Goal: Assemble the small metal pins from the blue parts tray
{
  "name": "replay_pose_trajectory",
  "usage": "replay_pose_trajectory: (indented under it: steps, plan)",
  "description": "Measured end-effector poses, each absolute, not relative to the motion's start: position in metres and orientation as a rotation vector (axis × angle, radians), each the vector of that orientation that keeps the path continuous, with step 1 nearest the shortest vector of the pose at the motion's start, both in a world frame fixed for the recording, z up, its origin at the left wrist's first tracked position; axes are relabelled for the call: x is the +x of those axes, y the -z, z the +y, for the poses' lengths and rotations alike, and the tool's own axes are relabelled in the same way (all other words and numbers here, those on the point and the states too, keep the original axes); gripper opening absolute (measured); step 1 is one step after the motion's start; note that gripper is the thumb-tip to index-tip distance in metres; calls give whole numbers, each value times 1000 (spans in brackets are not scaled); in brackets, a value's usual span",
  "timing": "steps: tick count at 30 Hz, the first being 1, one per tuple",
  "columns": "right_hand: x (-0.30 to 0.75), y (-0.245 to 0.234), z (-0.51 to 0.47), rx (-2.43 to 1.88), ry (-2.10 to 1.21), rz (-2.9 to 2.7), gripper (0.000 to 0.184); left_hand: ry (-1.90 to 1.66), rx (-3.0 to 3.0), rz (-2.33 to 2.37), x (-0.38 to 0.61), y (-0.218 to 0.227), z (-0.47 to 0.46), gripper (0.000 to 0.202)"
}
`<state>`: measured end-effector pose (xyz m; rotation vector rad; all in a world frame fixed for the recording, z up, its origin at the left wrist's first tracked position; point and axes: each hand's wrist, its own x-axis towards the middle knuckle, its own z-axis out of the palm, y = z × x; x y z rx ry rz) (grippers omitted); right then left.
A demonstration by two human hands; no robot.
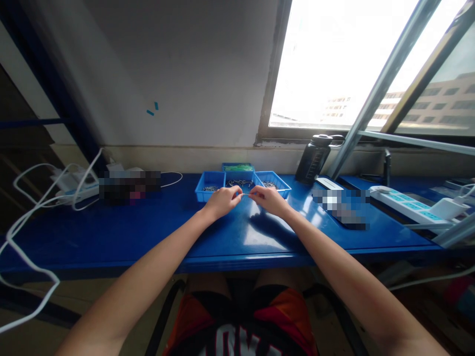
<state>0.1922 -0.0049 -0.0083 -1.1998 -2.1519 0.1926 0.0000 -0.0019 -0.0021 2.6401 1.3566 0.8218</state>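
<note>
My left hand (223, 201) and my right hand (270, 200) meet over the blue table (222, 237), fingertips pinched and a short way apart. A small thin pale piece (245, 195) spans the gap between them, gripped at both ends; it is too small to tell its kind. Just beyond my hands stand blue plastic trays: a left tray (200, 194), a middle tray (240, 176) and a right tray (285, 188). Small metal parts, like screws, lie in them. My fingers partly hide the fronts of the trays.
Behind the trays sits another blue box (226, 167) with something green in it. A black water bottle (313, 159) stands at the back right. Power strips (406, 203) and white cables (22, 225) lie at the sides. Blurred-out items rest on both sides.
</note>
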Motion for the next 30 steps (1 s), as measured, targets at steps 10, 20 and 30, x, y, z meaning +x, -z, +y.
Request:
replay_pose_trajectory:
  steps: [10, 20, 30]
  plan:
    - [185, 4, -16, -1077, -55, -2230, 22, -644, 2612, 1271, 2, 5, -3, 26]
    - [191, 5, -7, -1148, -16, -2152, 22, -740, 2624, 1272, -1, 6, 0, 26]
    - [193, 11, -3, -1234, -138, -2288, 20, -834, 2604, 1176, -2, 2, -1, 25]
